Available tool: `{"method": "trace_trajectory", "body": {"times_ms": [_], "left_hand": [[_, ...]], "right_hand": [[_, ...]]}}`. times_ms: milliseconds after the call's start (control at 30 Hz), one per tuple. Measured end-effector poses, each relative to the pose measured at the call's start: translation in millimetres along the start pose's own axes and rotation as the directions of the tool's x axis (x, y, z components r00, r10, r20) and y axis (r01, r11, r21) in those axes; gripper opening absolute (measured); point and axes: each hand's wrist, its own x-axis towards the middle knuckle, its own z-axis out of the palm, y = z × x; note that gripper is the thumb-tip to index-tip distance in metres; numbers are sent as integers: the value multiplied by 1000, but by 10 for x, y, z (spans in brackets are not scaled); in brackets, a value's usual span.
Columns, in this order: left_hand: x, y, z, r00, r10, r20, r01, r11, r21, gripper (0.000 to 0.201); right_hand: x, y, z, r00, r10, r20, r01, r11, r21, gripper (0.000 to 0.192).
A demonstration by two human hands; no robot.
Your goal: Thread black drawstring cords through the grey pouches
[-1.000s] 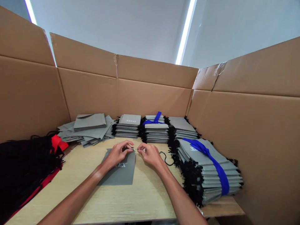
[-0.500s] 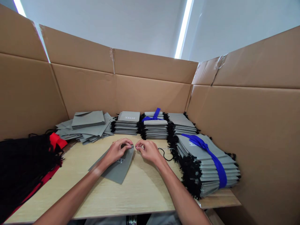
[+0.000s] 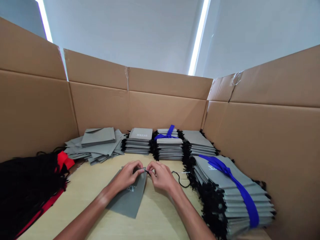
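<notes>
Pinching the top corner of a gray pouch (image 3: 125,206), the left hand (image 3: 128,175) marks the dial center, 12 o'clock pointing away from the worker. The right hand (image 3: 161,175), fingertips just beside that corner, is narrowed on a dark piece (image 3: 148,172); from where I stand it is too small to identify. Pouch position: over the tabletop (image 3: 160,216), extending toward 7 o'clock, bottom edge nearest the worker. Working room: bare board at 5 to 6 o'clock and again at 8. Boundaries: heaped black cords (image 3: 27,190) at 9; loose gray pouches (image 3: 98,136) at 10; stacked pouches (image 3: 141,134) from 12 to 2; a cord loop (image 3: 179,182) at 3 to 4, short of the blue-banded bundle (image 3: 240,198) at 4; cardboard walls (image 3: 167,110) behind, 9 through 3.
</notes>
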Motion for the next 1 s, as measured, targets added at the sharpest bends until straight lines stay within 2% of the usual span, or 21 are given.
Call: {"method": "trace_trajectory", "body": {"times_ms": [133,367,467,567,633,833,1000], "left_hand": [[-13,9,-3,997,5,81,-9,999,54,25],[-56,9,42,992,50,113,-59,995,81,28],[-60,-19,31,994,45,96,-52,996,67,28],[-52,-30,15,998,32,55,-35,998,51,27],[-51,-37,13,998,24,51,-27,998,50,27],[-66,-68,48,999,19,35,-20,998,55,27],[-41,-15,73,998,43,44,-46,996,72,28]], "right_hand": [[6,15,30,1000,-19,5,19,1000,-17,22],[-3,27,112,999,-11,30,12,1000,-28,18],[-3,39,126,1000,10,25,-10,1000,-3,16],[7,48,110,996,88,0,-88,996,-8,3],[13,51,99,994,108,-12,-108,994,-29,9],[13,36,101,1000,-17,1,17,998,-68,15],[37,-49,83,999,-30,27,33,992,-120,20]]}}
